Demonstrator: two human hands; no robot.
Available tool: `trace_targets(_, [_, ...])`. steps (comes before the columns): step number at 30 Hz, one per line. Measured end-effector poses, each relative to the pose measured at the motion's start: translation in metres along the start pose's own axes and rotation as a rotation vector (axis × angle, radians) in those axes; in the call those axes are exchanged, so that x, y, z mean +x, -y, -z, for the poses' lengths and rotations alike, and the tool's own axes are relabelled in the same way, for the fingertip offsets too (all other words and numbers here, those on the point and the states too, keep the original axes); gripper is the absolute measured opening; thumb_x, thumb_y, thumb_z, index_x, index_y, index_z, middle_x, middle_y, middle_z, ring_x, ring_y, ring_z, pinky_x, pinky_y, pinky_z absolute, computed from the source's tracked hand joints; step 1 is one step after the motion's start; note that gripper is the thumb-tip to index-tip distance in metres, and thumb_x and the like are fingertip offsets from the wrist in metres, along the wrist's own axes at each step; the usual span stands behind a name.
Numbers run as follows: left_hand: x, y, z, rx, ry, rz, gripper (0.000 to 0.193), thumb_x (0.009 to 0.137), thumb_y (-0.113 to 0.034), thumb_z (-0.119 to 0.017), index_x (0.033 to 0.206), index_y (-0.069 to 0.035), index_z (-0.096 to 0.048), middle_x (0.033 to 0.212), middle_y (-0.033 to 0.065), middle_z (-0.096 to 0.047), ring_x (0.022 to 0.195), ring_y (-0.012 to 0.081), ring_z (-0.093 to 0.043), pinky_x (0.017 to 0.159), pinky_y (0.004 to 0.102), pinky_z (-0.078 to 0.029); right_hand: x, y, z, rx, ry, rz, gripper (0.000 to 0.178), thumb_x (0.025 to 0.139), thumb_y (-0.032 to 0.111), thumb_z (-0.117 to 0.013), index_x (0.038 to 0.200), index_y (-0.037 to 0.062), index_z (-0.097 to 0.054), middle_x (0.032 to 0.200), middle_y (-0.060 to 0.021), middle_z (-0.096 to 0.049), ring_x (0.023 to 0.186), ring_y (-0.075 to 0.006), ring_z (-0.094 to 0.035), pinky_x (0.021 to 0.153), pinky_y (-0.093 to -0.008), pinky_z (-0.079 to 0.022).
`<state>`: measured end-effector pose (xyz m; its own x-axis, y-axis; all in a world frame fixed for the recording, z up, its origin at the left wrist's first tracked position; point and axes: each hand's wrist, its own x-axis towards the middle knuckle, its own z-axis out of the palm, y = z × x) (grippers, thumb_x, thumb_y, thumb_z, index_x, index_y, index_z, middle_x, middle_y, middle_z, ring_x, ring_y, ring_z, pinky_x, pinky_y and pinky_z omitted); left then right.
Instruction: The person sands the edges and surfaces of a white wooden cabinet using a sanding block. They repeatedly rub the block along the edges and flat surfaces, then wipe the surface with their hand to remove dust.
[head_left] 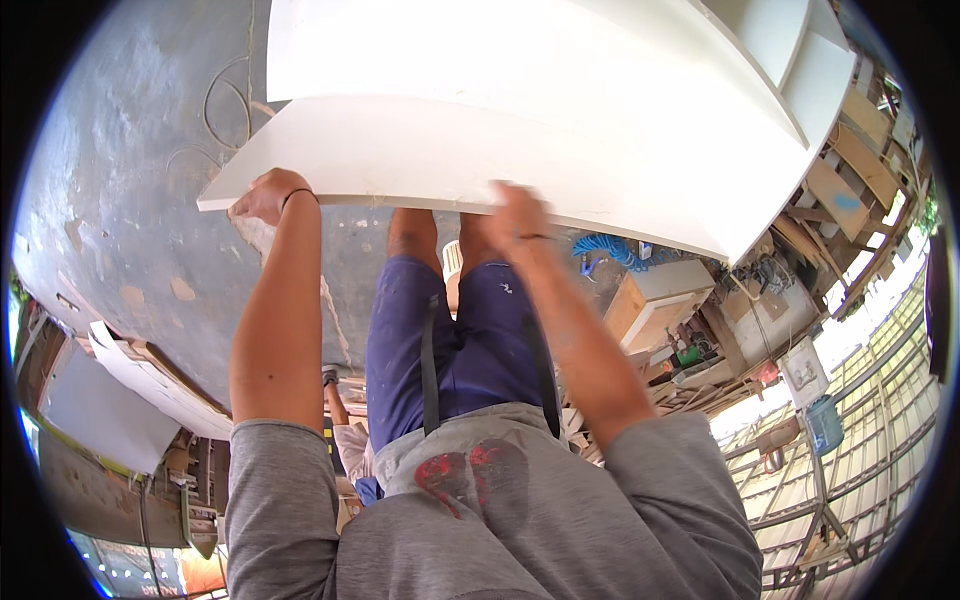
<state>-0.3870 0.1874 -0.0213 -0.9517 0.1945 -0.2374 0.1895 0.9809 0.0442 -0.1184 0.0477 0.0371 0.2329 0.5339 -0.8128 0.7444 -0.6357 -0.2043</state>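
Note:
A long white panel [400,150] spans the space in front of me, its near edge facing my legs. At the left end of that edge, my left hand [272,195] is closed over the board with its fingers bent round the edge. My right hand [520,210] is at the same edge farther right, smeared by motion, so its fingers cannot be made out. Beyond the panel lies a larger white board surface [480,50], and at the upper right a white shelf unit [770,40] has open compartments.
A coiled blue hose [610,248] and a wooden box [660,295] lie to the right. Stacked wood offcuts [840,190] line the far right. Thin cable loops [228,105] lie on the grey floor [120,200] at left. Behind me another person's leg [338,405] shows.

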Motion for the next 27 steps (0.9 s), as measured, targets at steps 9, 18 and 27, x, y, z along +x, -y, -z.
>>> trace_targets(9, [0.015, 0.014, -0.02, 0.074, -0.056, -0.021, 0.065, 0.094, -0.023, -0.036, 0.143, 0.004, -0.002, 0.137, 0.0201, -0.037, 0.103, 0.0357, -0.06, 0.081, 0.0419, -0.056, 0.007, -0.041, 0.043, 0.028, -0.042, -0.129, 0.047, 0.076, 0.006, -0.052, 0.123, 0.0095, -0.058, 0.121, -0.0174, -0.059, 0.113, -0.0316, -0.056, 0.099, -0.0391, -0.043])
trace_targets(18, [0.003, -0.002, -0.008, 0.061, -0.015, 0.026, 0.062, 0.094, -0.023, -0.036, 0.143, 0.004, -0.008, 0.138, 0.0192, -0.038, 0.1, 0.0361, -0.061, 0.081, 0.0434, -0.056, 0.004, 0.062, -0.012, -0.172, 0.127, 0.044, 0.04, 0.078, 0.015, -0.048, 0.116, 0.0129, -0.061, 0.109, -0.0213, -0.061, 0.101, -0.037, -0.059, 0.086, -0.0463, -0.049])
trace_targets(27, [0.011, 0.007, -0.018, 0.057, -0.065, -0.004, 0.063, 0.094, -0.023, -0.035, 0.143, 0.005, -0.007, 0.138, 0.0212, -0.037, 0.104, 0.0367, -0.06, 0.084, 0.0442, -0.054, -0.003, -0.096, 0.062, -0.063, -0.018, -0.299, 0.05, 0.074, 0.009, -0.057, 0.124, 0.0065, -0.056, 0.122, -0.0176, -0.058, 0.116, -0.0312, -0.054, 0.1, -0.0408, -0.042])
